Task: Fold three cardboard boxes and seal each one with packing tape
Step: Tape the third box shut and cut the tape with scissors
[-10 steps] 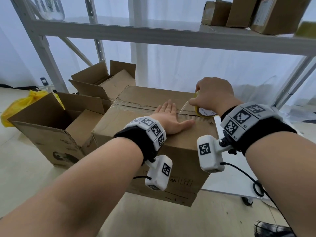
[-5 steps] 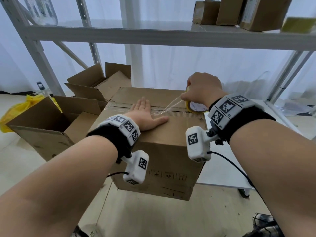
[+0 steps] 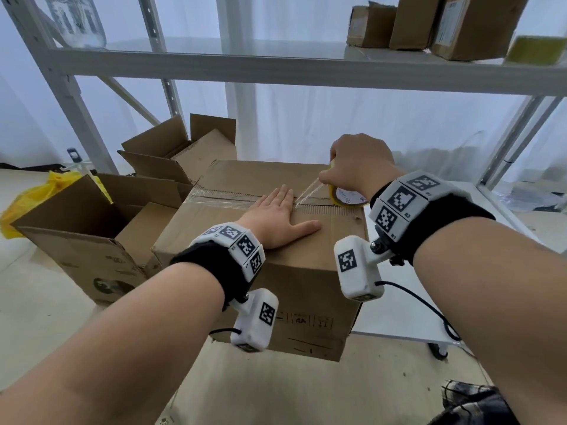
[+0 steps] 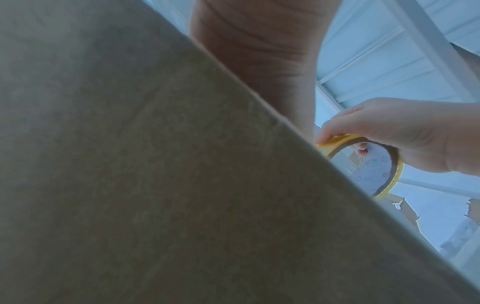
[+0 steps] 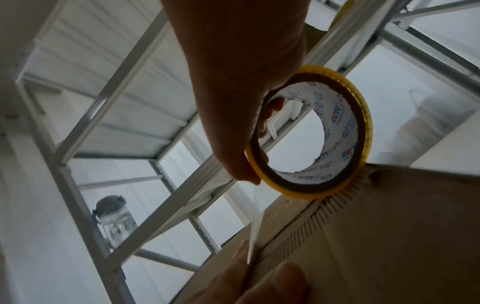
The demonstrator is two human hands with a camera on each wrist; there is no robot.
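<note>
Three brown corrugated cardboard boxes stood together: one closed box (image 3: 270, 240) in front, two open-flapped boxes (image 3: 92, 237) left of and behind it. The left hand (image 3: 276, 223) lay flat, fingers straight, on its glossy taped seam. The right hand (image 3: 357, 167) gripped one yellow-edged ring-shaped tape roll (image 3: 348, 199), its clear strip (image 3: 306, 191) stretched taut to the seam.

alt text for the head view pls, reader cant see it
A left hand presses flat on a closed brown cardboard box while the right hand pulls clear tape from a yellow-edged tape roll along its top seam. Two open cardboard boxes sit left.
</note>
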